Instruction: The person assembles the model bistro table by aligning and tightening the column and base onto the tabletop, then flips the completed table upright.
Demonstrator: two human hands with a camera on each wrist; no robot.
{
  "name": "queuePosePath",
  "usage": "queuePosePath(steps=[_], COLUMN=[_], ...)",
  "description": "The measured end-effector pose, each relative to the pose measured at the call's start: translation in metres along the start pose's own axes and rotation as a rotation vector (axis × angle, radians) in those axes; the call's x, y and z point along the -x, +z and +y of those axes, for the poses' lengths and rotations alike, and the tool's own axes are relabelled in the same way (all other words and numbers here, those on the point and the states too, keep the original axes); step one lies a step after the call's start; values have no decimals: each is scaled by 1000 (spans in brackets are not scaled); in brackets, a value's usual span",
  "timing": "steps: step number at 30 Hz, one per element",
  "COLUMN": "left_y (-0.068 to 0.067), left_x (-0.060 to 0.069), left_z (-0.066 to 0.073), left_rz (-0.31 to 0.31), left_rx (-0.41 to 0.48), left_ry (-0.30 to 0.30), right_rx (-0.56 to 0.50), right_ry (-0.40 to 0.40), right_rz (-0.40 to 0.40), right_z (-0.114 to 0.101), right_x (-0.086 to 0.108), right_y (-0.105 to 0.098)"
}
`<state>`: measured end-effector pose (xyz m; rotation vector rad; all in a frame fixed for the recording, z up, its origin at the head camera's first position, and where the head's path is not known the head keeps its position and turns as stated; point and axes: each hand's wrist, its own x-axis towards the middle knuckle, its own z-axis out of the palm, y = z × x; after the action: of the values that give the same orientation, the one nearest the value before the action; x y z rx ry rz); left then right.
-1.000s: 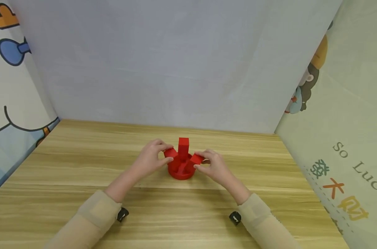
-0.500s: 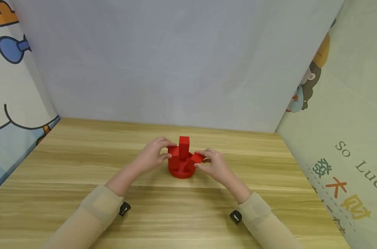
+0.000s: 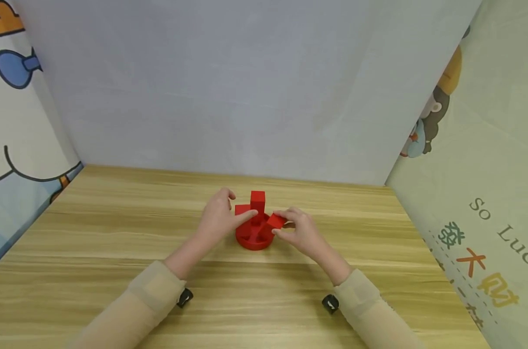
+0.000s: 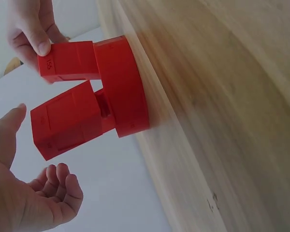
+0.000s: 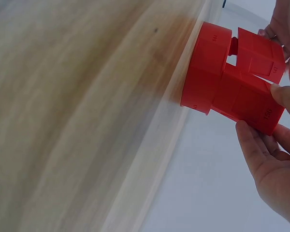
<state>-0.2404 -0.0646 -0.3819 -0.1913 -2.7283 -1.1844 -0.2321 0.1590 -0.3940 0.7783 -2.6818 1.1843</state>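
A round red base (image 3: 255, 246) stands on the table with red rectangular blocks set around it. My left hand (image 3: 218, 218) is beside the left block (image 4: 67, 121), thumb and fingers spread apart; in the left wrist view it stands clear of that block, which leans outward from the base. With thumb and fingers, my right hand (image 3: 302, 233) grips the top end of the right block (image 5: 249, 101), whose lower end meets the base. A third block (image 3: 257, 198) rises at the back of the base. The left thumb partly hides the left block in the head view.
The wood-grain table (image 3: 255, 300) carries the base near its far middle. A pale cloth wall (image 3: 229, 97) stands behind it, and printed cloth panels flank both sides. Black wrist cameras sit at both cuffs.
My left hand lowered and straightened the left block against the base, then let go, its fingers spreading and thumb swinging right. The right hand has kept its grip almost still.
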Motion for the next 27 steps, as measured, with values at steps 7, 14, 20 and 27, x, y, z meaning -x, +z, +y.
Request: queuePosePath(steps=[7, 14, 20, 27], left_y=[7, 6, 2, -5], left_x=[-2, -2, -2, -1], left_z=[0, -1, 0, -5], left_rz=[20, 6, -67, -146], left_rx=[3, 1, -19, -7], left_ry=[40, 104, 175, 353], right_rx=[-9, 6, 4, -5], right_ry=[-9, -1, -8, -19], right_rz=[3, 7, 5, 7], right_z=[0, 0, 0, 2], right_x=[0, 0, 0, 0], right_y=[1, 0, 0, 1])
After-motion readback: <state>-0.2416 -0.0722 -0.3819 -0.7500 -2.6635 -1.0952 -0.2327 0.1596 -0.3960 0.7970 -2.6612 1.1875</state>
